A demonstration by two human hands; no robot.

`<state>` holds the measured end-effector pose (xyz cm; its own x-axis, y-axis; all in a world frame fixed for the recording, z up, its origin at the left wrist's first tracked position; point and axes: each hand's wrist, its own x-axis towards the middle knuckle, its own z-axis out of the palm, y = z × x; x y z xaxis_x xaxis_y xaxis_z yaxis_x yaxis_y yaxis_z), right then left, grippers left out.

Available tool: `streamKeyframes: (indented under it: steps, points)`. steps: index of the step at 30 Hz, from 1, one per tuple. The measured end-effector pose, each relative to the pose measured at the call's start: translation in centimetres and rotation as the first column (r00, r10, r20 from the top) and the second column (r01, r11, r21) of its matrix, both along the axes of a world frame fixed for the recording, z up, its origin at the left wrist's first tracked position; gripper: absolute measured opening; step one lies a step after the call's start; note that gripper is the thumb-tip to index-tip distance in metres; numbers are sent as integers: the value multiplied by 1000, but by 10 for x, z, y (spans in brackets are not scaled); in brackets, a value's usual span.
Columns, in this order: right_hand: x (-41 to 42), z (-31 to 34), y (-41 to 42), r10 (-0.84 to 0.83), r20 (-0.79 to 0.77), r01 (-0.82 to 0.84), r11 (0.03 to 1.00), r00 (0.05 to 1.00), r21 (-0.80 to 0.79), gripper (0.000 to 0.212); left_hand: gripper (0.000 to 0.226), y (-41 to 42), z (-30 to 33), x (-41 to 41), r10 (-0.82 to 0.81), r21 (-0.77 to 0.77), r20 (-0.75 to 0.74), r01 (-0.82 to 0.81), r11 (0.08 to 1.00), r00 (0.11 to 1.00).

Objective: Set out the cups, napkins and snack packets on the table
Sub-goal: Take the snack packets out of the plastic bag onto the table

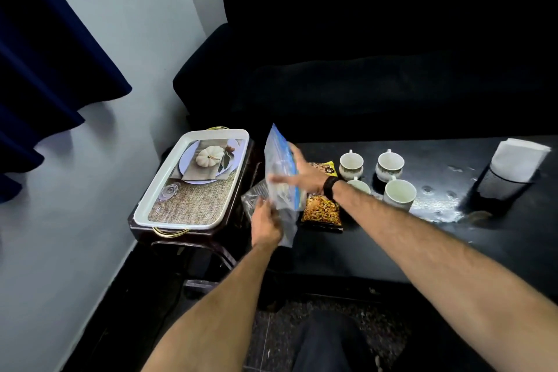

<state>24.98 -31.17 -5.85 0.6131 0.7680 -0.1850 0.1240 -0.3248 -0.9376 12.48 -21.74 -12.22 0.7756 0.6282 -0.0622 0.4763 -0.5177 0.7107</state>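
Head view: I held a blue-and-clear snack packet [282,172] upright over the table's [377,251] left end, just right of the empty tray [169,190]. Left hand [265,225] grip was pinched on the packet's bottom corner; right hand [305,174] lay flat vs. its upper face, fingers spread, steadying not clamping. Judged: film pkt light, limp, slippery, contents prob. crushable; best taken by the sealed edges, not the middle. Another crinkled clear packet [255,195] lay just behind my left hand. Two nut-mix packets [323,210] lay flat under my right wrist, near the held pkt. Four cups [398,195] stood grouped to the right, napkins [519,157] in a holder well apart at far right.
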Motion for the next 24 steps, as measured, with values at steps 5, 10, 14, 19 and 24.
streamKeyframes:
  steps: [5, 10, 14, 19, 24]
  points:
    - [-11, -2, 6, -62, 181, 78, 993, 982, -83, 64, 36, -10, 27, 12, -112, 31, 40, 111, 993, 993]
    - [5, 26, -20, -436, -45, 438, 886, 899, 154, 52, 90, -6, 62, 8, 102, -165, 261, -60, 985, 960]
    - [18, 57, -51, -529, -394, 636, 739, 751, 220, 41, 135, -2, 84, 3, 208, -606, 350, 51, 794, 913]
    - [-3, 82, -77, -292, -537, 424, 895, 792, 137, 39, 124, -26, 108, 14, -59, -719, 502, 454, 527, 863]
    - [-24, 96, -80, -470, -117, 474, 880, 875, 11, 22, 40, -63, 127, 22, 64, -669, 588, 440, 599, 807]
